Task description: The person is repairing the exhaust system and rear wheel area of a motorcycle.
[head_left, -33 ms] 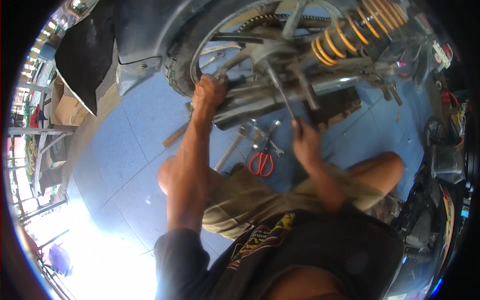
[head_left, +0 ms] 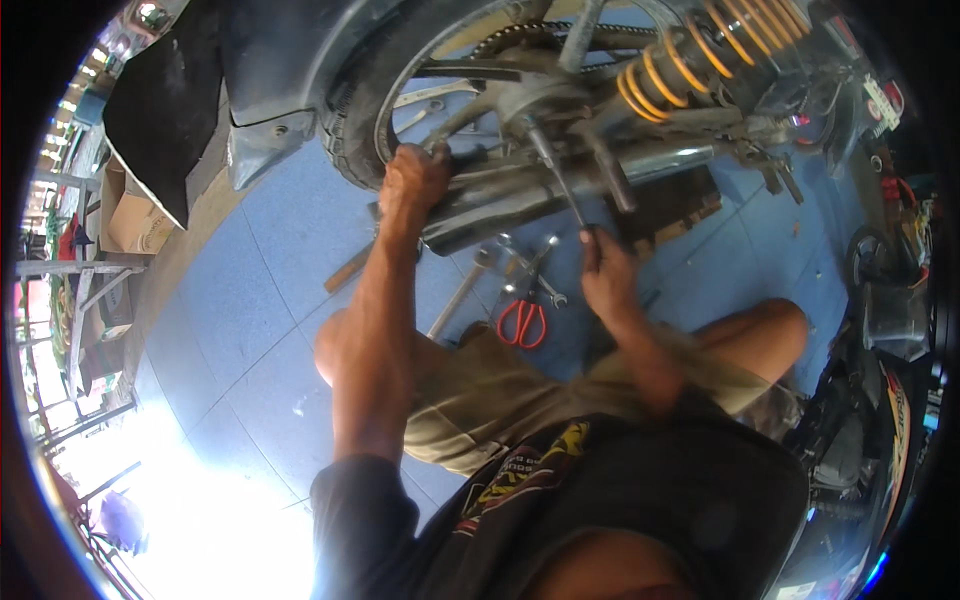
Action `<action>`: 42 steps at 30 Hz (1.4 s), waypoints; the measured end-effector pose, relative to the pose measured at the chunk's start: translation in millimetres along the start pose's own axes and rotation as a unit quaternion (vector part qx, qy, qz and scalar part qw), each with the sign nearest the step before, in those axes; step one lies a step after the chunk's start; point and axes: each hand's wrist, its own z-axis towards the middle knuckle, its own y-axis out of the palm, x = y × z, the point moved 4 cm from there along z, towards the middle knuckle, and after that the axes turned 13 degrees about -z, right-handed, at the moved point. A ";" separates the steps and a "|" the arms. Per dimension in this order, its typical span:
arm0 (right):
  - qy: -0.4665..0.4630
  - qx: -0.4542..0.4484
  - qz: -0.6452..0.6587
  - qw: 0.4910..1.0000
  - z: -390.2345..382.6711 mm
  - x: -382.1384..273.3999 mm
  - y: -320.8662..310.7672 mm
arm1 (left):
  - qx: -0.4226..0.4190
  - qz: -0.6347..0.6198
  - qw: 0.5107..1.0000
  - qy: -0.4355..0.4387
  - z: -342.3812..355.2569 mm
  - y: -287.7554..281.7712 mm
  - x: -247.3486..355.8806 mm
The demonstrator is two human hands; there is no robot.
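My left hand (head_left: 414,178) is closed on the lower edge of a motorcycle's rear wheel (head_left: 350,130), beside the exhaust muffler (head_left: 480,215); its fingertips are partly hidden. Held in my closed right hand (head_left: 610,275) is a long, thin metal rod-shaped tool (head_left: 564,188). It slants up and left to the wheel hub (head_left: 535,95), with a thicker section at that end. My fist covers the tool's near end, so its exact kind does not show. The chain (head_left: 500,38) runs behind the hub.
Between my knees lie scissors with red handles (head_left: 522,325), a hammer (head_left: 462,292) and several wrenches (head_left: 553,293) on blue floor tiles. A shock absorber with an orange spring (head_left: 665,85) sits at upper right. Another motorcycle (head_left: 850,450) stands at right, a cardboard box (head_left: 140,215) at left.
My right hand and the rod have shifted slightly up and left. The left hand stays at the wheel.
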 end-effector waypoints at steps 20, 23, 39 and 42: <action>-0.063 -0.051 0.066 0.995 27.9 -31.1 -1.7 | 0.065 -0.040 0.991 0.107 12.0 4.2 -23.2; -0.010 -0.035 0.033 0.999 29.0 -20.7 7.0 | 0.057 -0.053 0.996 0.053 4.0 4.5 -6.7; -0.186 -0.012 0.105 0.977 -14.0 -16.7 1.0 | 0.011 0.011 1.000 0.020 0.9 2.2 -2.6; -0.051 0.008 0.088 0.995 -14.5 1.6 -8.3 | 0.025 0.020 0.999 0.010 1.1 0.0 -3.5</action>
